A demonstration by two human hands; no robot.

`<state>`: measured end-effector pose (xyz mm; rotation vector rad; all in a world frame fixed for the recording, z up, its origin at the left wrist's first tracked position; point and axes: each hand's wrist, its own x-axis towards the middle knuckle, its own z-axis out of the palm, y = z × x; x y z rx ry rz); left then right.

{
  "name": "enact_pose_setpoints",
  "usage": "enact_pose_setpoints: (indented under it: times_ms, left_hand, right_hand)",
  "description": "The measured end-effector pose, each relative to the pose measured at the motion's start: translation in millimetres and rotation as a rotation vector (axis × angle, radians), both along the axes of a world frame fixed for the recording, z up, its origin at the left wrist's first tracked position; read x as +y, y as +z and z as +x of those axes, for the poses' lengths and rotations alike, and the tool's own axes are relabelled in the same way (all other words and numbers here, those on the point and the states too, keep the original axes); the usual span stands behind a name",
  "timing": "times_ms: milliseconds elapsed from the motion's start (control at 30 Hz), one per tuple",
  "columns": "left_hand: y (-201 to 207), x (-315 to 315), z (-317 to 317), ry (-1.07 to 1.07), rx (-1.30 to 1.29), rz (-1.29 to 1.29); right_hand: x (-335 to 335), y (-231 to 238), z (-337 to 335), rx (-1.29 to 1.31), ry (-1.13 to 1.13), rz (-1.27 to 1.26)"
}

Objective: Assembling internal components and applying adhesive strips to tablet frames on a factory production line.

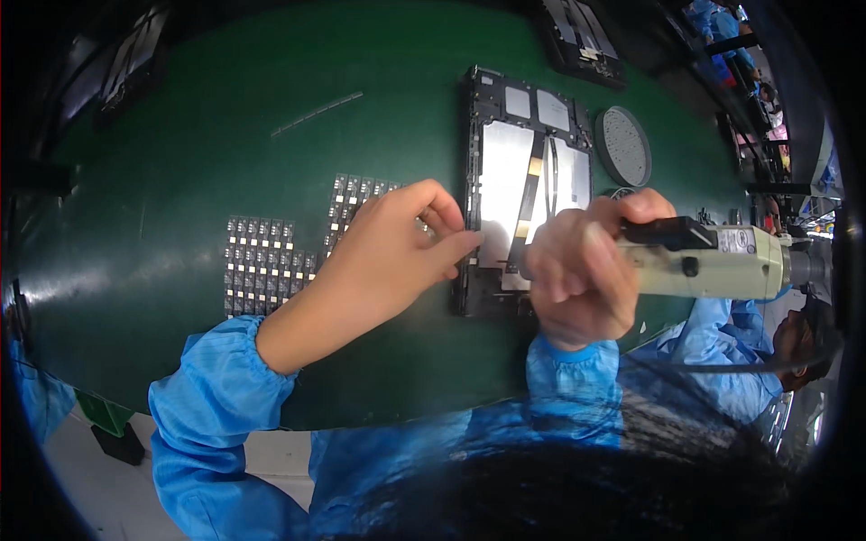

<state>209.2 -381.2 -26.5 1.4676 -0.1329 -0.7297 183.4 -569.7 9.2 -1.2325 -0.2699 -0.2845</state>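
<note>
A flat black device chassis point(505, 176) with silver panels, like an opened tablet or laptop, lies on the green tabletop. My left hand point(392, 243) is at its left edge, thumb and fingers curled together, the thumb tip touching the frame. Anything small between those fingertips is hidden. Over the chassis's lower right corner, my right hand point(585, 275) is wrapped round a beige and black electric screwdriver point(713, 270), its body pointing off to the right. Motion blurs the right hand, and the tool's tip cannot be seen.
Sheets of small black parts point(257, 266) lie left of and under my left forearm. A round dish point(623, 147) stands right of the chassis. A thin strip point(316, 114) lies farther back. Similar devices sit at far right point(585, 43) and far left point(135, 59). A person in blue point(735, 347) is at right.
</note>
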Motion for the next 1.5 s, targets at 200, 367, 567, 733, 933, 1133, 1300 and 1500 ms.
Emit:
enact_pose_setpoints:
  times_ms: [200,367,567,733,933,1133,1300,1500]
  left_hand:
    - [-8.0,-1.4,1.8,0.014,-0.031,-0.043]
    - [-7.5,-0.7,2.8,0.001,-0.02,-0.02]
    - [-6.7,-1.7,0.3,0.006,-0.022,-0.007]
    - [-7.2,-1.7,0.2,0.0,-0.009,0.002]
    - [-5.2,-0.9,1.1,-0.002,-0.049,0.006]
    - [-16.3,-2.6,-3.8,0.113,-0.152,-0.034]
    - [2.4,5.3,-14.3,0.095,-0.207,0.009]
    - [35.4,3.8,-57.4,-0.066,-0.429,0.155]
  right_hand:
    - [16.6,-7.0,-1.7,0.06,-0.061,-0.229]
    - [18.0,-11.1,-1.6,0.077,-0.07,-0.335]
    - [16.9,-13.6,-2.0,0.069,-0.048,-0.374]
    - [18.2,-15.3,0.3,0.05,-0.019,-0.386]
    - [29.6,-11.7,1.6,0.093,0.018,-0.279]
    - [43.1,-3.7,1.4,0.143,0.054,-0.178]
    - [30.1,-23.1,-1.7,0.07,0.021,-0.319]
    - [29.4,-21.3,-10.2,0.06,0.057,-0.274]
